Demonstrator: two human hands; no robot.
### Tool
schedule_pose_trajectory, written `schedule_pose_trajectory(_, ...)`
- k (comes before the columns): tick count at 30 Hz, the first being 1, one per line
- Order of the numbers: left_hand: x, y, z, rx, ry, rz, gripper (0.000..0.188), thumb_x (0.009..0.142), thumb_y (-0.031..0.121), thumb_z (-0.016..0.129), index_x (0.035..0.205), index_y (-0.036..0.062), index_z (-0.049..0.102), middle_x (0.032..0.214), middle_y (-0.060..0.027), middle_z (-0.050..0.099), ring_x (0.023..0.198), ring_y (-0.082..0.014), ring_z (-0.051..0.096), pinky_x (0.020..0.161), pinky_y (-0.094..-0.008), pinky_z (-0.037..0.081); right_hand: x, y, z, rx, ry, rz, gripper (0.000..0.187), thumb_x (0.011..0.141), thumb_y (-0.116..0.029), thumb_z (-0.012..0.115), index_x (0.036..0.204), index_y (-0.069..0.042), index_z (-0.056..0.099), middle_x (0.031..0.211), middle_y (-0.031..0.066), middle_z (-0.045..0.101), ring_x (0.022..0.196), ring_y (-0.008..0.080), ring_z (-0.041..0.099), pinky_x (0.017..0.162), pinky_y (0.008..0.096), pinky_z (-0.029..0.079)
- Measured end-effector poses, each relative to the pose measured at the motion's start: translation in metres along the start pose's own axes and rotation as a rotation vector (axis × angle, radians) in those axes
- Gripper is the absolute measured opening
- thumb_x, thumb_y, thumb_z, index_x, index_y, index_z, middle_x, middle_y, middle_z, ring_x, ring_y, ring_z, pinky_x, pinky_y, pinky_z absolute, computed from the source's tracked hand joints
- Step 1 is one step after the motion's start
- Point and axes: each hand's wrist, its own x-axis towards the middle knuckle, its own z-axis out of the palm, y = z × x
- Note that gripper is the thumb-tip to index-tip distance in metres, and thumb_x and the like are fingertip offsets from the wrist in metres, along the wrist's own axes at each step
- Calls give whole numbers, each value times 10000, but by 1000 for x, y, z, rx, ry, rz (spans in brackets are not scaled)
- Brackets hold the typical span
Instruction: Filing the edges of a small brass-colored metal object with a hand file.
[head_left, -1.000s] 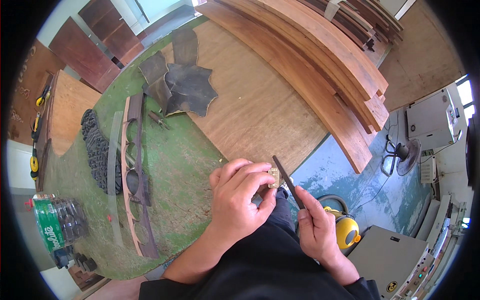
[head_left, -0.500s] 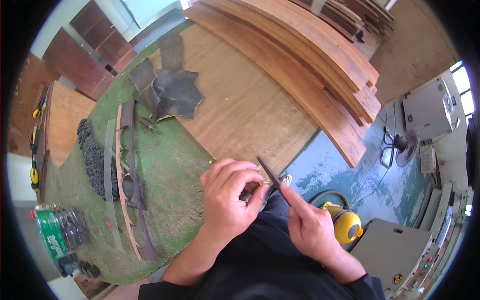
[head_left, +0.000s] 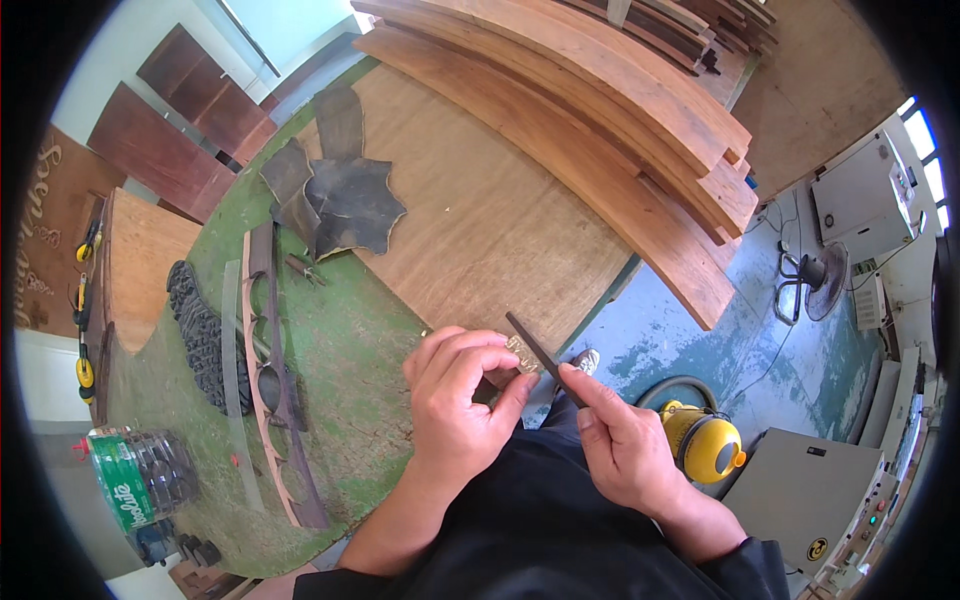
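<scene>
Between the fingers and thumb of my left hand (head_left: pixel 460 390) is a small block (head_left: pixel 522 355) with a pale, gold-toned carved face. Most of the block is hidden behind the fingers. My right hand (head_left: pixel 625 445) grips a narrow dark file (head_left: pixel 535 345), its index finger stretched along the tool. The file slants up and left past the right side of the block, very close to it; whether they touch I cannot tell. Both hands are in front of my body at the near edge of the green worktable (head_left: pixel 370 420).
A plywood sheet (head_left: pixel 500 220) and stacked long boards (head_left: pixel 600 150) lie ahead. On the left are dark leather scraps (head_left: pixel 350 205), a shoe sole (head_left: pixel 205 335), a clear strip (head_left: pixel 240 400), a notched wooden piece (head_left: pixel 270 425) and a plastic bottle (head_left: pixel 150 480). A yellow machine (head_left: pixel 705 445) stands on the floor.
The file has shifted slightly left and up beside the block. More of the block's carved face shows. Both hands keep their grips, and the whole view has tilted a little.
</scene>
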Motion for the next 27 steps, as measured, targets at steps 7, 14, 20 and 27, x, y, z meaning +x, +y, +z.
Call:
schedule_pose_trajectory(7,1,-2,0,-23,11,8,282,638,89,851,829,103,644,973,-43,686,965,-279,616,867,-403,422,0,-1,0,-209,3,-116,522,857,-12,597,1372,-77,545,671,138,635,540,315,638,497,409,525)
schedule_pose_trajectory(14,-2,-3,2,-28,15,-5,269,637,84,848,813,99,645,961,-41,684,966,-280,618,858,-403,433,15,-5,6,-261,-1,-142,580,809,0,620,1376,-96,553,612,102,592,479,281,602,451,415,499)
schedule_pose_trajectory(20,2,3,0,-40,-4,-2,277,625,73,857,809,66,650,923,-98,693,903,-307,630,821,-411,484,-7,2,0,-264,11,-105,594,815,-17,621,1396,-105,528,627,108,602,488,293,608,461,419,505)
schedule_pose_trajectory(27,2,2,3,-62,-8,-4,285,627,67,851,818,88,640,952,-58,681,933,-295,621,833,-406,460,-10,7,-2,-235,38,-133,591,826,-30,622,1402,-107,515,635,116,610,494,303,609,462,422,507)
